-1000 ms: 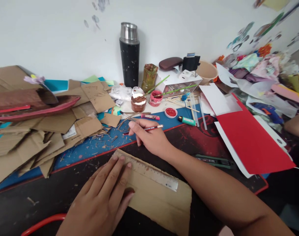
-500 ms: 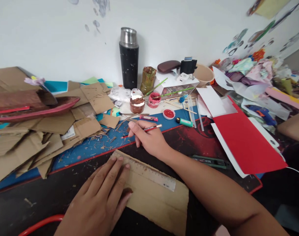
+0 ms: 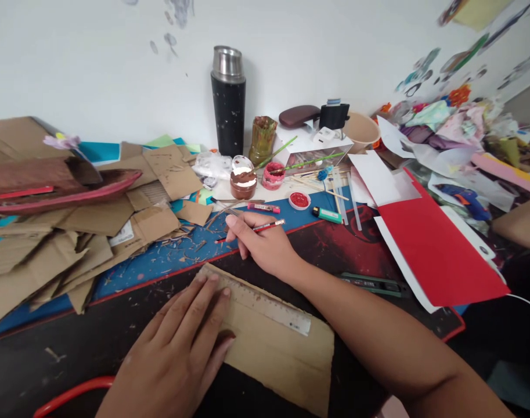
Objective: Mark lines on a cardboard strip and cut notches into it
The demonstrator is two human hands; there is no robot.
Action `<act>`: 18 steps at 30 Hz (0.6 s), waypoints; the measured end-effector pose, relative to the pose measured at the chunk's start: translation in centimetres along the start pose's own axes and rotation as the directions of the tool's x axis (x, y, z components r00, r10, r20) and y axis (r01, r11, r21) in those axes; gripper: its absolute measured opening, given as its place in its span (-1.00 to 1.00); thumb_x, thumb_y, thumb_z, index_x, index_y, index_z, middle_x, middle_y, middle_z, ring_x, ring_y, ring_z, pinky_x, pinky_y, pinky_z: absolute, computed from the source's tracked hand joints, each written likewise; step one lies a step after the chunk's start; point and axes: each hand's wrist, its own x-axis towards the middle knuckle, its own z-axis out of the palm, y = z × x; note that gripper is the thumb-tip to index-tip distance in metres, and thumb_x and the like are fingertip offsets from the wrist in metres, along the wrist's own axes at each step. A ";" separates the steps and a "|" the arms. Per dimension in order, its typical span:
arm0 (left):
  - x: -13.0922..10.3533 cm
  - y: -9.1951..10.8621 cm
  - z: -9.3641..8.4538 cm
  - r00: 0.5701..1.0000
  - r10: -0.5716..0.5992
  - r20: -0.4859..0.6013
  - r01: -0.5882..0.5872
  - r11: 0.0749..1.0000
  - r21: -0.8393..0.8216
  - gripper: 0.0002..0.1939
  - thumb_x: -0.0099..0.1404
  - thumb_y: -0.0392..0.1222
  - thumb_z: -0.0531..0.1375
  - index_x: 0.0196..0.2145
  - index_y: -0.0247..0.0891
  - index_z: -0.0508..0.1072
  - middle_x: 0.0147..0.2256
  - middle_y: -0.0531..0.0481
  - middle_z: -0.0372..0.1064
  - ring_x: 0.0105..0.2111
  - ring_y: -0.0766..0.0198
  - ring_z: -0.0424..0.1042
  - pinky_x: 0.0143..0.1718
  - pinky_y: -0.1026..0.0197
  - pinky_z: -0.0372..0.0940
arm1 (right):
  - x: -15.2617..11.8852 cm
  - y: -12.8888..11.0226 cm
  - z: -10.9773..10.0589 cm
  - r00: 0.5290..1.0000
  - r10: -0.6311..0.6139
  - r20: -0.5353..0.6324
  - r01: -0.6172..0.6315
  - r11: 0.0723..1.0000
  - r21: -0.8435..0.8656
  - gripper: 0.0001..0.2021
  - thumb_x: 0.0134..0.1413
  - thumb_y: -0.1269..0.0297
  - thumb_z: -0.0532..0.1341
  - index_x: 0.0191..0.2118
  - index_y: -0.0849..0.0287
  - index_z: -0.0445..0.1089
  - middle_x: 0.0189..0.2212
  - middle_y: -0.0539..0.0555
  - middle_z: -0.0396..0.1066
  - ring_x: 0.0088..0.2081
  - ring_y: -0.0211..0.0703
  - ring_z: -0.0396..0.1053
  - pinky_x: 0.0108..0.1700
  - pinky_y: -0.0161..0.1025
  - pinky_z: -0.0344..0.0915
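Observation:
Fingers stretched out, my left hand [image 3: 177,342] lies flat over the left end of a clear ruler [image 3: 273,309]. The ruler rests along the upper edge of a piece of brown cardboard [image 3: 286,366], which sits on the dark mat. Beyond that edge, my right hand [image 3: 265,249] is closed around a pencil [image 3: 271,224], its point directed left and clear of the cardboard. The pencil's middle is partly hidden by the fingers. A green utility knife [image 3: 373,284] lies by my right forearm.
Cardboard scraps [image 3: 147,232] and a model boat [image 3: 60,186] fill the left side. A black flask [image 3: 229,110], open paint pots [image 3: 273,176] and a green lighter [image 3: 327,215] stand or lie at the back. Red paper [image 3: 443,249] is at right; a red curved handle [image 3: 73,395] at front left.

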 end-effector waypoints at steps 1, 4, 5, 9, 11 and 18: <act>0.0 0.0 0.0 1.000 -0.001 0.001 0.001 1.000 -0.005 -0.49 0.71 -0.08 0.07 0.41 -0.40 0.50 0.42 -0.41 0.49 0.37 -0.20 0.52 0.38 -0.13 0.32 | 0.0 0.0 0.0 1.000 0.003 0.001 -0.003 1.000 0.001 -0.38 0.49 -0.37 0.24 -0.36 0.10 0.50 -0.63 -0.13 0.33 -0.56 -0.26 0.34 -0.35 -0.24 0.29; 0.1 -0.1 0.0 1.000 -0.006 0.001 0.007 1.000 -0.020 -0.49 0.71 -0.06 0.08 0.41 -0.39 0.50 0.40 -0.39 0.52 0.36 -0.20 0.54 0.39 -0.14 0.32 | 0.0 0.0 0.0 1.000 -0.005 0.007 0.005 1.000 0.020 -0.39 0.49 -0.36 0.26 -0.36 0.10 0.50 -0.64 -0.13 0.34 -0.56 -0.26 0.34 -0.36 -0.24 0.29; 0.1 -0.1 0.0 1.000 -0.010 0.000 0.010 1.000 -0.025 -0.49 0.72 -0.05 0.08 0.41 -0.38 0.50 0.39 -0.38 0.53 0.35 -0.20 0.54 0.39 -0.13 0.32 | 0.0 -0.1 0.0 1.000 -0.004 0.009 0.004 1.000 0.022 -0.40 0.50 -0.35 0.26 -0.36 0.10 0.50 -0.64 -0.13 0.34 -0.56 -0.26 0.34 -0.36 -0.24 0.29; 0.1 -0.1 0.1 1.000 -0.019 -0.001 0.019 0.999 -0.042 -0.48 0.72 -0.03 0.07 0.43 -0.35 0.49 0.39 -0.35 0.54 0.36 -0.18 0.53 0.41 -0.12 0.31 | 0.0 -0.2 0.0 1.000 0.021 0.001 -0.021 1.000 0.008 -0.41 0.51 -0.33 0.25 -0.36 0.09 0.50 -0.63 -0.13 0.35 -0.55 -0.26 0.36 -0.35 -0.26 0.31; 0.1 -0.1 0.1 1.000 -0.019 -0.003 0.019 0.999 -0.038 -0.48 0.72 -0.04 0.07 0.43 -0.35 0.49 0.40 -0.35 0.53 0.36 -0.17 0.53 0.41 -0.11 0.31 | -0.1 -0.2 0.0 0.999 0.032 -0.003 -0.032 0.999 0.011 -0.39 0.50 -0.36 0.25 -0.37 0.09 0.48 -0.64 -0.13 0.35 -0.57 -0.26 0.35 -0.37 -0.26 0.30; 0.2 0.0 -0.2 1.000 0.010 0.000 -0.010 1.000 -0.001 -0.48 0.72 -0.07 0.05 0.39 -0.44 0.50 0.36 -0.43 0.55 0.32 -0.24 0.55 0.31 -0.16 0.34 | 0.2 0.3 -0.1 0.998 0.038 -0.044 -0.034 0.996 0.087 -0.33 0.44 -0.45 0.25 -0.42 0.07 0.45 -0.71 -0.14 0.29 -0.65 -0.28 0.29 -0.47 -0.28 0.28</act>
